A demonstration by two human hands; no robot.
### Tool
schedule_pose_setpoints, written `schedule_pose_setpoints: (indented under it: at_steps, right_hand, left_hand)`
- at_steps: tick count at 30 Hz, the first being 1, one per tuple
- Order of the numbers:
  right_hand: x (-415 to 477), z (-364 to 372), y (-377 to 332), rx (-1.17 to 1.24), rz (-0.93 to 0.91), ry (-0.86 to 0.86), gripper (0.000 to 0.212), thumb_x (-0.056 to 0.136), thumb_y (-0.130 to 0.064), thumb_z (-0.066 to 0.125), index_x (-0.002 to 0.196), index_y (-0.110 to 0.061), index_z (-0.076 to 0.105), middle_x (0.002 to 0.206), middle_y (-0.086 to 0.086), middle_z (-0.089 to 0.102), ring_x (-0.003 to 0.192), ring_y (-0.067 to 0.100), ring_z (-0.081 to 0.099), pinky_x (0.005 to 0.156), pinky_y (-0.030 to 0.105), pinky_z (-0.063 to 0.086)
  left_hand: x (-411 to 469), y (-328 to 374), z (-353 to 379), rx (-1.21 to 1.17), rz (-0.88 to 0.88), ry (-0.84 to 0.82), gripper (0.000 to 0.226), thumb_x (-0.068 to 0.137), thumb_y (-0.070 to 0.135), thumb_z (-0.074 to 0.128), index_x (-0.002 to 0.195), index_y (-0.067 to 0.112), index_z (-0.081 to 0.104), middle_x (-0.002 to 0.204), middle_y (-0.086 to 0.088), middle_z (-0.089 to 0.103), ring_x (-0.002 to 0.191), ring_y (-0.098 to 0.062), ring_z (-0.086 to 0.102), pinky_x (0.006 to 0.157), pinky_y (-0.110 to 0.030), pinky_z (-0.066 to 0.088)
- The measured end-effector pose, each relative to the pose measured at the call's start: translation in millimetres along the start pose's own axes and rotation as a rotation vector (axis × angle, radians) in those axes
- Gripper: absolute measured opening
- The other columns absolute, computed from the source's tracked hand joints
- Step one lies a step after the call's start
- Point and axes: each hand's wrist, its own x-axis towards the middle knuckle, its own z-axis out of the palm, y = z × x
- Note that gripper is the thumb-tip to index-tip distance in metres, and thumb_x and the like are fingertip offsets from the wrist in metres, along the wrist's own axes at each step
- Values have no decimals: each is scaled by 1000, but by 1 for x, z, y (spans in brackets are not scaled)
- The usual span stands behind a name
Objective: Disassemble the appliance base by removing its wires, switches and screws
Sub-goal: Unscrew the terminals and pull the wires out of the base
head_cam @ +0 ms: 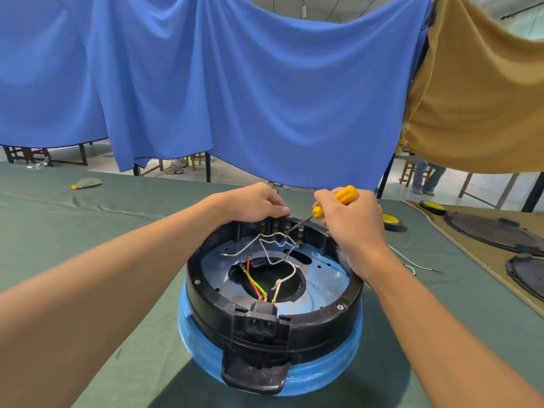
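Note:
A round appliance base (350, 293) with a black rim and blue body stands upside down on the green table. Inside lie white wires (266, 245) and red and yellow-green wires (253, 279) leading to a black power socket (262, 320) at the near rim. A row of switches (279, 226) sits at the far rim. My left hand (254, 203) grips the far rim over the switches. My right hand (350, 222) holds a yellow-handled screwdriver (344, 195), its tip at the switches.
A loose white wire (409, 262) lies right of the base. Two tape rolls (391, 220) sit further right, with black round covers (488, 231) on a brown cloth. A small yellow-grey object (86, 183) lies far left. Blue and brown curtains hang behind the table.

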Motion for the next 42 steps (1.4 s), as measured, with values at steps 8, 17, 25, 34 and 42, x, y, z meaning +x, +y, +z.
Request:
schedule_pose_setpoints:
  at_steps: [8,17,25,34,42]
  right_hand:
    - [2,2,4,-18,-5,-11,37,78,-32,58,68,3,65,68,19,64,70,37,61,62,48,54]
    - [10,3,7,80,156,-96,33,85,-24,58,76,7,64,56,4,52,60,20,47,58,37,40]
    - [36,6,-4,93,332,-161,17,83,-16,55,81,-1,62,55,5,50,48,16,31,43,24,24]
    - [60,18,-10,80,493,-231,6,81,-6,49,83,-12,47,36,1,39,34,10,23,41,17,18]
    - [41,11,7,231,404,-133,5,82,-12,55,82,-7,57,59,10,53,41,11,30,37,19,22]
  left_hand:
    - [8,-6,5,-50,-36,-82,34,95,41,55,79,15,71,76,-5,60,72,-15,49,74,-31,41]
    - [4,-11,9,-135,-46,-51,44,96,41,54,55,28,62,71,-6,39,67,-17,37,67,-31,32]
    - [7,-12,11,-79,-62,-32,44,97,43,51,91,4,70,75,-8,43,68,-17,41,68,-31,36]
    - [4,-9,10,-73,-44,-33,48,98,39,52,53,23,46,57,4,28,45,-7,29,57,-26,27]
    - [4,-12,10,-73,-12,-31,47,99,37,50,55,21,43,58,3,25,43,-7,27,54,-25,25]
